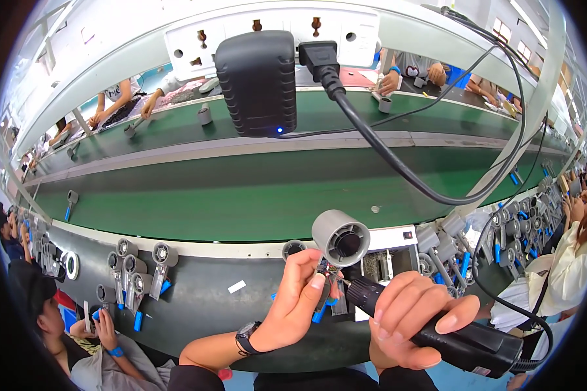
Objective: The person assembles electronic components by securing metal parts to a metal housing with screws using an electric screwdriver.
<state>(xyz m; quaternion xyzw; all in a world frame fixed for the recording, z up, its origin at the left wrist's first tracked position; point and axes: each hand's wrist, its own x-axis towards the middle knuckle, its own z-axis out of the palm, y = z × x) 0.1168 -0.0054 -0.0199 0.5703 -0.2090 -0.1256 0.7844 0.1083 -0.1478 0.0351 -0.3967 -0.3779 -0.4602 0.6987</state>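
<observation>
Near the front edge of the workbench, my left hand (292, 301) is closed on a handheld fan (332, 226), gripping it just below its round grey head. The fan's handle appears opened, with small parts showing by my fingertips and a blue piece lower down. My right hand (414, 319) wraps round a black corded electric screwdriver (473, 344), held almost level. Its tip points left at the fan's handle, just below the head; whether it touches a screw cannot be made out. Behind the fan stands a white screw-feeder box (398, 237), partly hidden.
Several grey fans (165, 255) with blue pieces lie left on the dark workbench (202, 306); more (515, 228) crowd the right. Beyond runs a green conveyor belt (176, 205). A black adapter (255, 85) and cable (398, 159) hang overhead. Co-workers (104, 365) sit on both sides and opposite.
</observation>
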